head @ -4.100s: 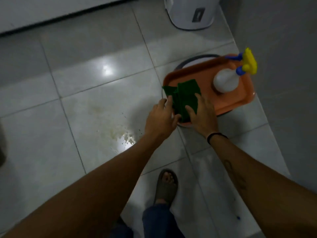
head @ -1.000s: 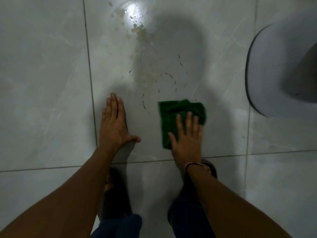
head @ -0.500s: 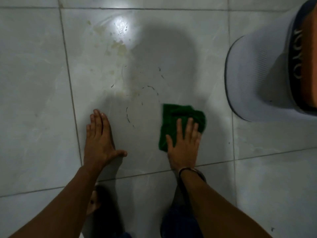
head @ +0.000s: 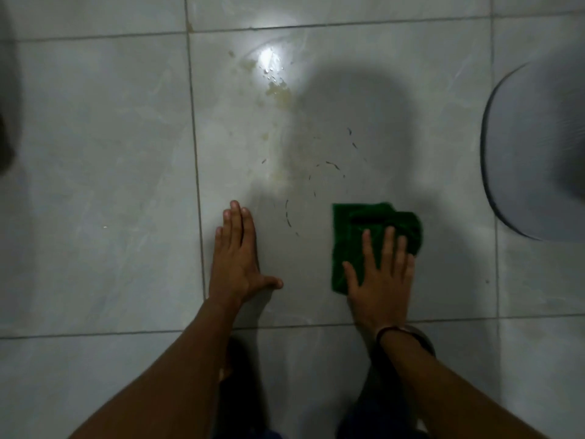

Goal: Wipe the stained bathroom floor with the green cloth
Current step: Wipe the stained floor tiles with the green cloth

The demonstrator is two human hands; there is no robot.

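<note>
The folded green cloth [head: 361, 236] lies flat on the pale floor tile [head: 95, 185]. My right hand [head: 380, 280] presses down on its near half, fingers spread over it. My left hand [head: 237, 258] rests flat on the bare tile to the left of the cloth, fingers together, thumb out, holding nothing. Beyond both hands the tile carries a yellowish stain [head: 275, 87] with wet droplets under a light glare, a paler smear [head: 281, 179] nearer me, and several thin dark hair-like arcs [head: 329, 166] just ahead of the cloth.
A grey round plastic basin or stool [head: 535, 153] sits at the right edge, close to the cloth. My shadow covers the middle of the tile. My legs and a sandal [head: 421, 340] are below my wrists. A dark shape [head: 6, 122] shows at the left edge.
Since four seconds ago the cloth went from the orange tray to the floor. Over the last second both hands stay planted; the view shifted, and the cloth sits about where it was under my right hand.
</note>
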